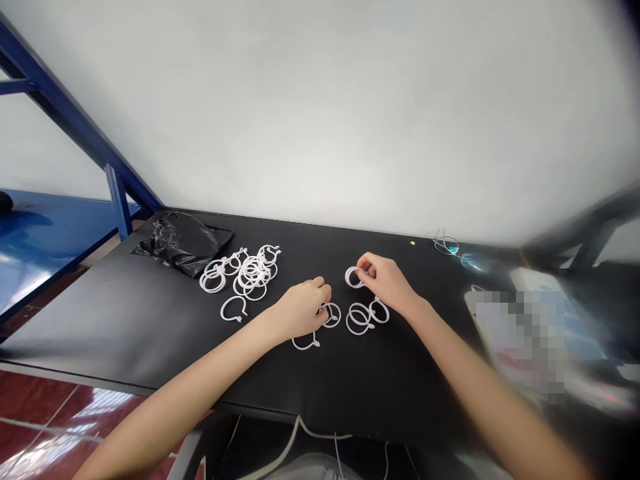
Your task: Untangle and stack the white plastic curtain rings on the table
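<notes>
My right hand (384,279) pinches a couple of thin white rings (349,283) between thumb and fingers, above the black table. My left hand (303,308) has its fingers curled down round the edge of another white ring (336,323); its fingertips are partly hidden. Just below that hand lies a single ring (305,349) with a small tab. Nearer my right hand, a few rings (357,333) overlap on the tabletop. To the left is a larger loose pile of rings (254,272), with one open ring (223,312) lying apart from it.
A crumpled black plastic bag (183,243) sits at the back left of the black table (165,320). Toward the right are a thin looped item (447,245) and a blurred clear package (493,327). A white wall stands behind, a blue frame (75,110) at left. Cables (293,437) hang below the front edge.
</notes>
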The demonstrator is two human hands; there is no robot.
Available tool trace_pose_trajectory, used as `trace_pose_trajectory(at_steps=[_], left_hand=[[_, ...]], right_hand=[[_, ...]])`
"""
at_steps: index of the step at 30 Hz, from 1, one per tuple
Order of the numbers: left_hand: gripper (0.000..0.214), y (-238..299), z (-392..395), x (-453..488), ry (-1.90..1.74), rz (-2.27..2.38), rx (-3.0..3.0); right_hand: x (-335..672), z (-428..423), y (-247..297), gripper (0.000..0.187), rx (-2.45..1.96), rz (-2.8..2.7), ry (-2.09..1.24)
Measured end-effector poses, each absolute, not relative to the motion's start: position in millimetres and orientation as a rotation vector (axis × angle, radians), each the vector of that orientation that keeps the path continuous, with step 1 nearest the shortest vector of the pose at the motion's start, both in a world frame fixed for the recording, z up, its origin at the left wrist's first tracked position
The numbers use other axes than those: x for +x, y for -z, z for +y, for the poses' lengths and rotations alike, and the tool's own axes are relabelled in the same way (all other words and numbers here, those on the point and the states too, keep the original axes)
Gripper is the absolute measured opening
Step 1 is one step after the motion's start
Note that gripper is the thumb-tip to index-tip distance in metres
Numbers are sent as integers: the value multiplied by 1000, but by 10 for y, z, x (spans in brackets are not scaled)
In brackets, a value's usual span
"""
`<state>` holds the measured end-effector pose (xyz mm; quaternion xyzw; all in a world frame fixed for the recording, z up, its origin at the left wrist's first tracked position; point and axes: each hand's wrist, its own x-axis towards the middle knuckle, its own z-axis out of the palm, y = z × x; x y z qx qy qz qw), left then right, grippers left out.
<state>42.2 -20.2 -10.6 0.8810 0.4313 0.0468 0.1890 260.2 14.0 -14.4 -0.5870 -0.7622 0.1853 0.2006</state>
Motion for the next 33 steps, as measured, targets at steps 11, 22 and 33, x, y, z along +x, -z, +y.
trace_pose_trajectory(at_steps=[11, 22, 33], left_hand=[[28, -264, -288, -67, -222, 791, 2155], [27, -30, -379, 132, -33, 1014, 2403], [19, -78, -202, 408, -1008, 684, 2472]], right_hand=[[3093, -176, -62, 10, -1640, -2291, -1004], [2973, -145, -220, 22, -1571, -2359, -765], [2680, -226, -233, 26, -1161, -1609, -1364]])
